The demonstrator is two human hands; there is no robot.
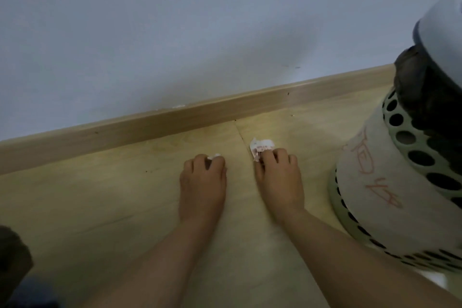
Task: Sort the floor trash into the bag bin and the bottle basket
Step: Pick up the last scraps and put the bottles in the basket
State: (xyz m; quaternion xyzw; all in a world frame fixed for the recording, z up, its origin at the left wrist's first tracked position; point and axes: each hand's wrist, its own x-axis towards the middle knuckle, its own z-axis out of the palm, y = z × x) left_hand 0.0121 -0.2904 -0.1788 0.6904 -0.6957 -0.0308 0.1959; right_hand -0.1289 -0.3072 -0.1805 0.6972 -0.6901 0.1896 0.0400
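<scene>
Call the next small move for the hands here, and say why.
Probably lift both hands and carry them right to the bin. The right hand pinches a crumpled printed paper, the left hand curls round a small white scrap, both down at the floor. The bin, lined with a black bag, stands close on the right.

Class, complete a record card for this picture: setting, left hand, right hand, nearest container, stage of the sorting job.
Setting: pale wooden floor beside a wooden skirting board and blue-grey wall
Left hand: fingers curled round a small white scrap, down at the floor
Right hand: pinches a crumpled white paper with red print
Nearest container: pale green perforated round bin lined with a black bag, right of the right hand, apart from it
Stage: both pieces gripped, neither yet in the bin
</scene>
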